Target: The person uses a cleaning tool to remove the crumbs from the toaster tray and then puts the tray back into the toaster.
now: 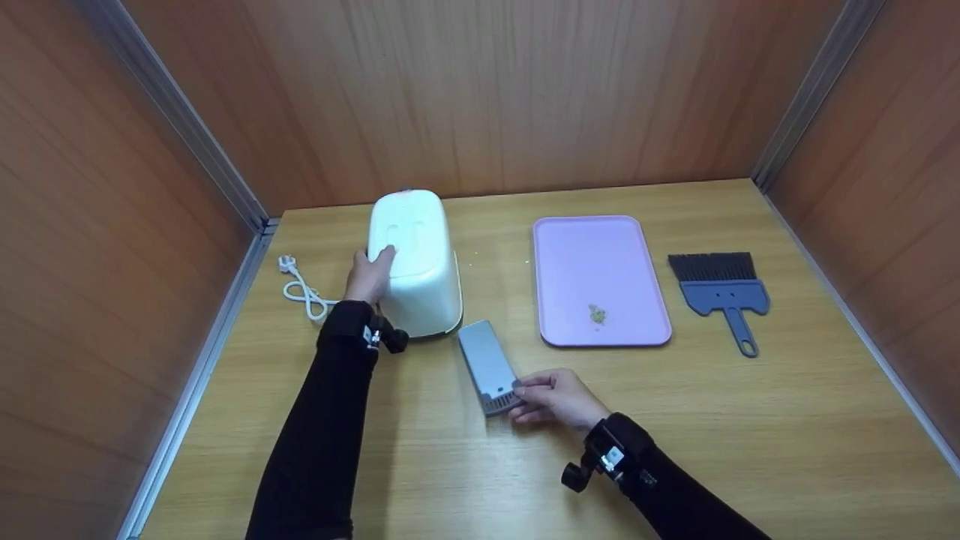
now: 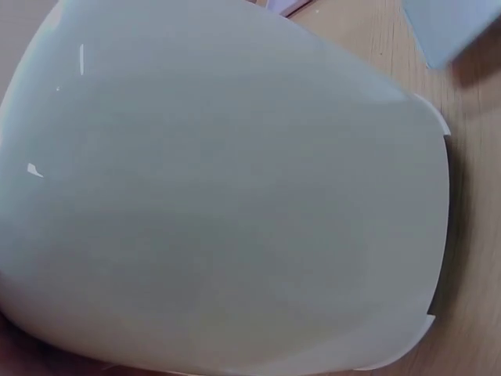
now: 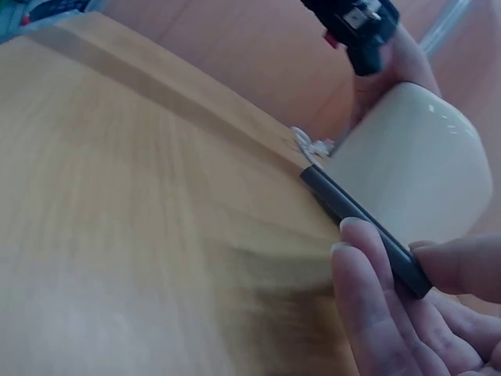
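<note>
A white, rounded, box-shaped appliance (image 1: 414, 255) stands on the left of the table and fills most of the left wrist view. My left hand (image 1: 367, 277) grips its left side, thumb lying over the top; the other fingers are largely hidden. In front of the appliance, my right hand (image 1: 556, 397) pinches the near end of a long, flat grey piece (image 1: 489, 360) with slots in its darker end. Edge-on in the right wrist view, this thin piece (image 3: 360, 219) sits between thumb and fingers, slightly above the table.
A pink tray (image 1: 592, 262) holds a small heap of crumbs (image 1: 597, 314). To its right lies a blue-grey hand brush (image 1: 724, 289) with dark bristles. A white power cord and plug (image 1: 300, 289) lie left of the appliance. Wooden panels (image 1: 495, 97) enclose the back and sides.
</note>
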### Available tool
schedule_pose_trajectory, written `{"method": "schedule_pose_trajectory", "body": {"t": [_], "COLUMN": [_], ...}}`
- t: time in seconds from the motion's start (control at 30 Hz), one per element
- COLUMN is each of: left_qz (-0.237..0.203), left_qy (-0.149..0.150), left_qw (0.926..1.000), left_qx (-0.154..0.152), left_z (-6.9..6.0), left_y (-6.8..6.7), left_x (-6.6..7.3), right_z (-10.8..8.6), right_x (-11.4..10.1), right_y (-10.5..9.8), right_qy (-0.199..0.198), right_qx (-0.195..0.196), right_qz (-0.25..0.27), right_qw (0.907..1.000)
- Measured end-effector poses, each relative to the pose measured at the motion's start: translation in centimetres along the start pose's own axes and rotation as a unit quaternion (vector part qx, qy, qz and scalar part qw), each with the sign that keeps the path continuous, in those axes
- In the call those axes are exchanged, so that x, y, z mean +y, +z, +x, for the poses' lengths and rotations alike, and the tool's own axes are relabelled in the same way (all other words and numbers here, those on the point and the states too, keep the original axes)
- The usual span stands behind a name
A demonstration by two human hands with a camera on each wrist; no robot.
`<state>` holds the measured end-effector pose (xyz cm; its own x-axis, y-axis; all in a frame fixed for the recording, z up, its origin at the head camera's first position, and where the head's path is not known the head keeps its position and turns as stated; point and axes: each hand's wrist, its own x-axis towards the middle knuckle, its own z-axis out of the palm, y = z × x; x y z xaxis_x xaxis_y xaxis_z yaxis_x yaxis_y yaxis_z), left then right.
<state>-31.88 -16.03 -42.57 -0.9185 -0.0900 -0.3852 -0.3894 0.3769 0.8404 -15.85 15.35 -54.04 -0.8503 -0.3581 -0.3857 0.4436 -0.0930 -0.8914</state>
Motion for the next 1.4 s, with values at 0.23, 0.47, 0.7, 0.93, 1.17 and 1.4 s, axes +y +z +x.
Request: {"method": "schedule_pose_trajectory", "body": {"t": [0.23,0.47,0.7,0.93,1.17,1.4], "left_qz": [0.004,-0.007,-0.004,-0.003,-0.014,-0.018], "left_qy": [-0.008,-0.004,0.016,0.010,-0.003,-0.002], "left_qw": [0.9999,1.0000,0.9998,0.9999,0.9999,0.9998], "left_qx": [0.006,0.003,0.010,0.007,-0.004,-0.002], "left_z": [0.2,-0.1,0.0,0.0,-0.1,0.1], "left_y": [0.1,0.2,0.1,0.0,-0.1,0.1], "left_x": [-0.1,-0.1,-0.3,-0.4,-0.3,-0.7], "right_z": [0.1,0.5,1.1,1.7,2.3,3.1], "right_x": [1.5,2.2,2.5,2.6,2.0,1.9], "right_y": [3.2,6.0,8.1,9.1,9.3,9.2], "right_qy": [0.018,0.016,0.010,0.001,-0.004,0.000], "right_qx": [-0.030,-0.037,-0.025,-0.020,-0.016,-0.007], "right_qz": [0.027,0.055,0.093,0.092,0.066,0.074], "right_qw": [0.9990,0.9976,0.9953,0.9956,0.9977,0.9972]}}
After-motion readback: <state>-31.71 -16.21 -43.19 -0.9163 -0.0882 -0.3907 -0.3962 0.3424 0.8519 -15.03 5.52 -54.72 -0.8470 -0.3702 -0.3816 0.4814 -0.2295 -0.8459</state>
